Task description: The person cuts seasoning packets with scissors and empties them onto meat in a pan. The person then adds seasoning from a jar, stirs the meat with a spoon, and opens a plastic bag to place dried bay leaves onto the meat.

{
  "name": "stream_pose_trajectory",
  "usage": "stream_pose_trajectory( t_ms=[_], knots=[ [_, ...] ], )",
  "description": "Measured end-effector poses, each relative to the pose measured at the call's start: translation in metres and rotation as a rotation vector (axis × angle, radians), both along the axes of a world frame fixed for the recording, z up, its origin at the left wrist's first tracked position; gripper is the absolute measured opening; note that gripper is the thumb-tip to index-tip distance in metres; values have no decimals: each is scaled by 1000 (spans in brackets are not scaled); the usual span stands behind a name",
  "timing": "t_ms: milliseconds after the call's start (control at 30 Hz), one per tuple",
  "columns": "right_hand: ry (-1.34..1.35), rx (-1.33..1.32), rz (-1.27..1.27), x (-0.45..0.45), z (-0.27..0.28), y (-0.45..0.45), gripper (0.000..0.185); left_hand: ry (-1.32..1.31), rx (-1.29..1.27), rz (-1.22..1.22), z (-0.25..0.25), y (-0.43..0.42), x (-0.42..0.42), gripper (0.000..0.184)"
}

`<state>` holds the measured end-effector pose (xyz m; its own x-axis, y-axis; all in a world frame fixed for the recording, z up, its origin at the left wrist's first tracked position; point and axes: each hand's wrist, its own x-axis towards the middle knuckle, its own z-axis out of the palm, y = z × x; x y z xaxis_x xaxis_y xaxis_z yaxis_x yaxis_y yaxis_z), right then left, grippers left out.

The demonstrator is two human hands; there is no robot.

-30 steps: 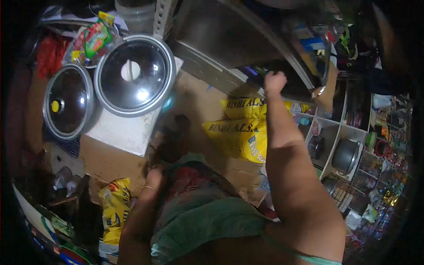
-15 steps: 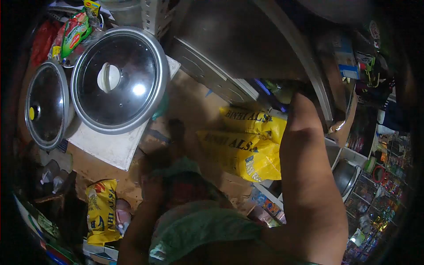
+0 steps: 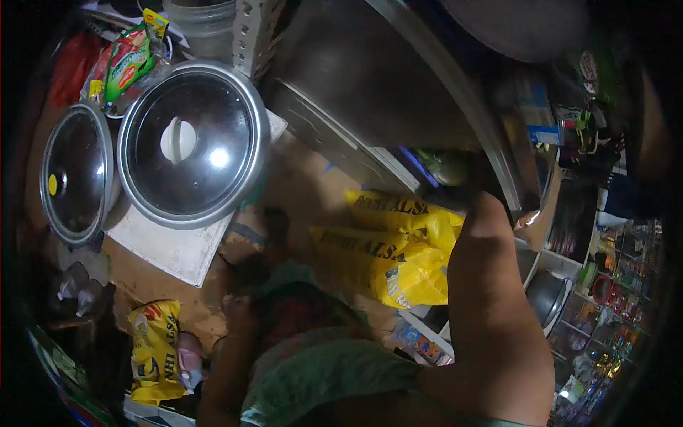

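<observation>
My right hand (image 3: pixel 482 206) reaches forward at the opening of a dark, partly open fridge (image 3: pixel 370 78). Its fingers are lost in shadow, so I cannot see what they touch. Just beyond it, inside the opening, a green rounded item (image 3: pixel 449 168) shows dimly beside a purple-blue strip. Two yellow printed bags (image 3: pixel 413 274) stand on the floor to the left of my right forearm. My left hand (image 3: pixel 239 307) hangs low near my body, dim and seemingly with nothing large in it; its fingers are too dark to read.
Two glass-lidded pots (image 3: pixel 213 192) stand on the left, the larger over a white board (image 3: pixel 171 245). Another yellow bag (image 3: pixel 155 349) lies lower left. A metal pot (image 3: pixel 546 299) sits in a white shelf at the right, beside racks of small packets (image 3: pixel 605 334).
The whole view has shifted slightly, and my right hand now appears lower at the fridge opening. More of the green item shows. My left hand has become more visible beside my body.
</observation>
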<state>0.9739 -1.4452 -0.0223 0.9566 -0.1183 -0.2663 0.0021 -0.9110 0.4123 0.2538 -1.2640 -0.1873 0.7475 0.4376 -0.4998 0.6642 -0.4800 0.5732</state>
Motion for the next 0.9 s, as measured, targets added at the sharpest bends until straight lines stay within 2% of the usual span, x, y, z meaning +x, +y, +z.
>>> stream_pose_trajectory(
  t_ms=[100,167,233,300,367,500,600,633,700,800,900],
  knots=[
    [-60,74,-22,-1,-5,-10,35,-83,32,92,-9,0,-3,12],
    [-115,138,-43,-2,-6,-18,35,-55,-219,330,-59,-14,-32,13],
    [-189,228,-65,-6,-7,-24,35,-7,-302,377,-58,-14,-28,15],
    [-283,352,-83,-14,-12,-31,34,68,-207,235,0,12,1,18],
    [-397,518,-100,-27,-18,-32,34,119,-153,130,30,28,14,20],
    [-653,1001,-118,-73,-33,-27,33,146,-163,77,40,48,12,24],
    [-744,1523,-200,-135,-33,-17,32,187,-228,54,57,65,12,24],
    [-688,1713,-306,-161,-23,-10,32,159,-207,21,71,72,18,24],
    [-557,2095,-683,-228,17,24,37,113,-165,-53,107,84,29,25],
    [-287,2389,-535,-293,37,16,37,24,-159,-127,113,107,26,27],
    [-264,2364,-543,-328,61,15,35,53,-172,-141,136,134,31,25]
  ],
)
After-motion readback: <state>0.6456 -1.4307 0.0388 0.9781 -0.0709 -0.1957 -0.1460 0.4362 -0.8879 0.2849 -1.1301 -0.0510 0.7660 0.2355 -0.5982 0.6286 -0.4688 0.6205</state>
